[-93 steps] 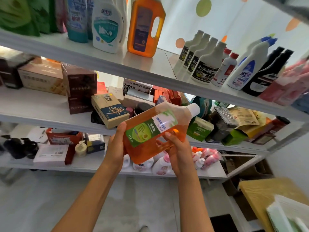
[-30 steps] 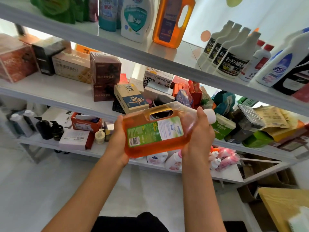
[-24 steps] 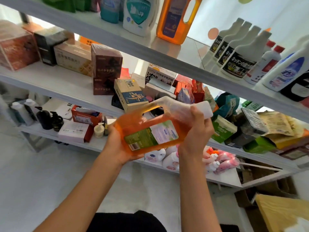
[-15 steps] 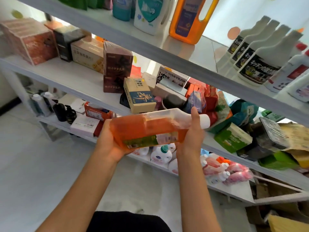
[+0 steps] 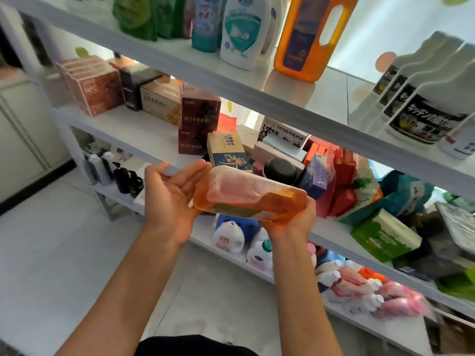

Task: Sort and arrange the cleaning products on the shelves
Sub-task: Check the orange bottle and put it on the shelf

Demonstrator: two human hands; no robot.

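While held sideways, orange bottle (image 5: 249, 195), both hands.

Above the fingers (image 5: 198, 167), the top shelf (image 5: 180, 65) carries jugs (image 5: 308, 39); the middle shelf (image 5: 138, 140), level with them, boxes (image 5: 159, 101); the bottom shelf (image 5: 359, 327), below, bottles (image 5: 228, 237).

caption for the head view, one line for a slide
Both hands, left and right, hold an orange bottle sideways before stocked shelves.
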